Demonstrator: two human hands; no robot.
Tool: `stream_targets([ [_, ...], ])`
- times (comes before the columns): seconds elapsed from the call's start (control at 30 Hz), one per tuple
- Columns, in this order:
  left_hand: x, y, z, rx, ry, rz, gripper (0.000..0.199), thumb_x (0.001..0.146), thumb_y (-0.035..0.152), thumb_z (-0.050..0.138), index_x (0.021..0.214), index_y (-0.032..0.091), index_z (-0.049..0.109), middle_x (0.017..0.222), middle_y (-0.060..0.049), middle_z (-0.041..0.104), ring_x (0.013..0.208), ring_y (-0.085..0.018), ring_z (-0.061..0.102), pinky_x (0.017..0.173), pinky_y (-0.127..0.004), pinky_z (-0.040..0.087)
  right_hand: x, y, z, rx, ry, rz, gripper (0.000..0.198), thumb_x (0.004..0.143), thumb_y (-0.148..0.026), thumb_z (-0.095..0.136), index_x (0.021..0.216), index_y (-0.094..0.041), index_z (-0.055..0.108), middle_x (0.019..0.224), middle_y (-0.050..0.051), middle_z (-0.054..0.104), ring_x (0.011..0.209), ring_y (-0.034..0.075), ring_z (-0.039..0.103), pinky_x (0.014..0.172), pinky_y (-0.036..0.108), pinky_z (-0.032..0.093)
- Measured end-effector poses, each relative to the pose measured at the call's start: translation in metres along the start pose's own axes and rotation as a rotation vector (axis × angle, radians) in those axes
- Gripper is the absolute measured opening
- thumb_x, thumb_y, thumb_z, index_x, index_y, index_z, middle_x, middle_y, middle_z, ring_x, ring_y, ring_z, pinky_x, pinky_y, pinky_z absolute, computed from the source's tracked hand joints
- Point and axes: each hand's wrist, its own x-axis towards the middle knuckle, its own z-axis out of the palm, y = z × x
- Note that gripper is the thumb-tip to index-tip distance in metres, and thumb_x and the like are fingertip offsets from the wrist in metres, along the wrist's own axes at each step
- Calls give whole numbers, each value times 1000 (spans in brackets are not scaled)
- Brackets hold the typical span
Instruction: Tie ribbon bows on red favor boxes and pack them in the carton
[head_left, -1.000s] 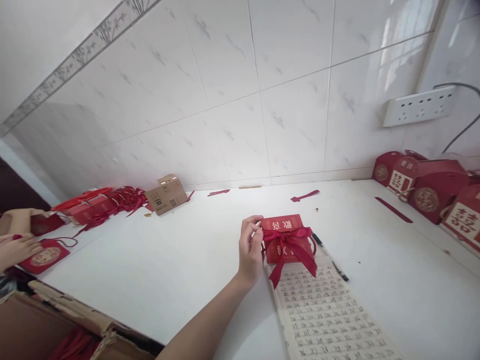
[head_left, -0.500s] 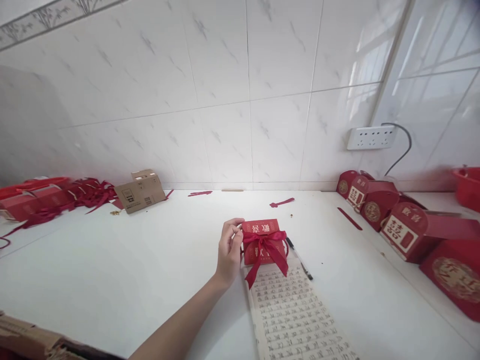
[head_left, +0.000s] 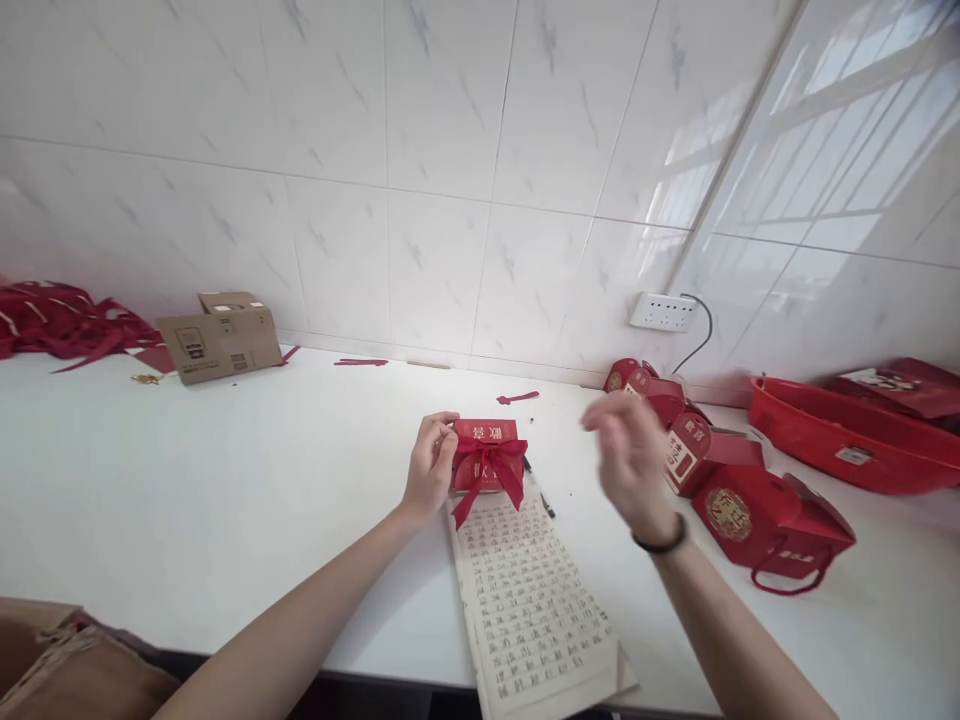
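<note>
My left hand (head_left: 432, 465) is closed on the left side of a small red gift box (head_left: 487, 431), whose far panel carries pale Chinese characters. A red ribbon (head_left: 491, 468) is tied round it in a bow, its tails hanging toward me. Beneath the near edge of the box lies a notebook (head_left: 532, 600) filled with rows of handwriting. A black-tipped pen (head_left: 547, 505) rests along its right side, partly hidden by the box. Raised to the right, in front of the red boxes, my right hand (head_left: 634, 460) wears a dark wristband; motion smears its fingers.
Several red boxes (head_left: 772, 515) line the right side, before a red plastic basin (head_left: 817, 430). At the back left stand a cardboard box (head_left: 221, 342) and a heap of red ribbon (head_left: 112, 330). A torn carton (head_left: 82, 660) fills the near left corner. Ribbon scraps (head_left: 517, 398) lie near the wall.
My right hand has come into view on the right. The view has turned rightward, showing more of the basin. My left hand still holds the gift box.
</note>
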Motion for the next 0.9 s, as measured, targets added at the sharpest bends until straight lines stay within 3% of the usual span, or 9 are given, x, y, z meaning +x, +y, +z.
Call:
stream_targets([
  [0.1,0,-2,0,27,-9,21,23,85,30,44,66,19,45,103,-7,54,101,-22,51,82,-32,42,-15,9,25,43,-24,100,35,92,-48,38,72,-20,45,65,2,50,59,16,49,57,30,42],
  [0.2,-1,-3,-1,44,-20,31,23,87,29,42,67,19,44,104,-7,54,102,-21,51,82,-31,42,-26,17,45,154,-186,297,38,88,-53,40,73,-20,45,68,2,52,61,16,50,58,29,41],
  [0.27,-1,-2,-1,47,-30,39,22,87,28,42,67,19,44,104,-6,54,102,-20,50,82,-30,42,-30,19,51,260,-258,376,41,88,-57,39,73,-19,46,70,2,52,64,16,50,60,29,41],
  [0.43,0,-1,0,67,-61,33,24,88,30,41,67,19,44,105,-6,53,100,-19,51,81,-29,43,-31,15,53,459,-279,475,44,84,-60,47,67,-20,40,65,-2,46,58,13,44,55,26,37],
  [0.63,0,-2,2,56,-95,44,25,85,37,48,68,19,45,107,-6,51,103,-19,50,81,-29,47,-36,9,52,495,-280,497,45,83,-60,50,65,-20,40,63,-2,45,57,13,42,52,25,36],
  [0.9,0,1,4,180,-32,41,27,88,33,45,65,18,45,107,-7,51,98,-17,53,74,-27,49,-36,6,50,538,-287,472,44,86,-56,48,63,-19,41,63,-1,46,58,13,41,55,25,35],
])
